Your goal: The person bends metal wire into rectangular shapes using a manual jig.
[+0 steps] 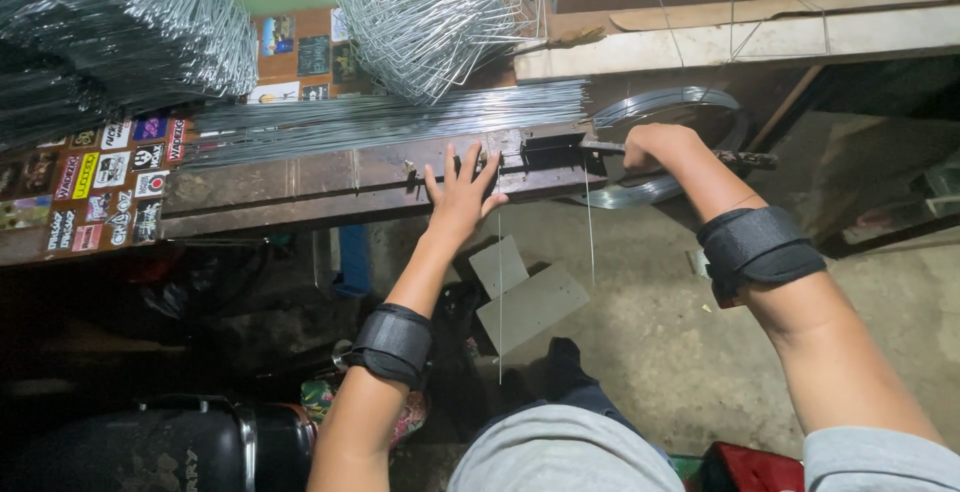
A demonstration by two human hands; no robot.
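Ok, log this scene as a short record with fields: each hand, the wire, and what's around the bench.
left hand: open, fingers spread, pressed on the bench edge by a thin wire hanging down
right hand: closed on a lever handle at the jig
straight wires: bundle lying along the bench
bent wire frames: piled behind
wire coil: past the right hand
stickers: on the bench's left part

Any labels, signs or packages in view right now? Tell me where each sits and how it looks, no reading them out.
Stickers: covering the bench top at far left, small rectangles in yellow, red, white, purple and black.
Picture cards: on the brown surface behind the straight wires, between the two wire piles, small rectangles, dark and pale.
Grey boards: on the floor under the left hand, two flat blank rectangles.
No screens.
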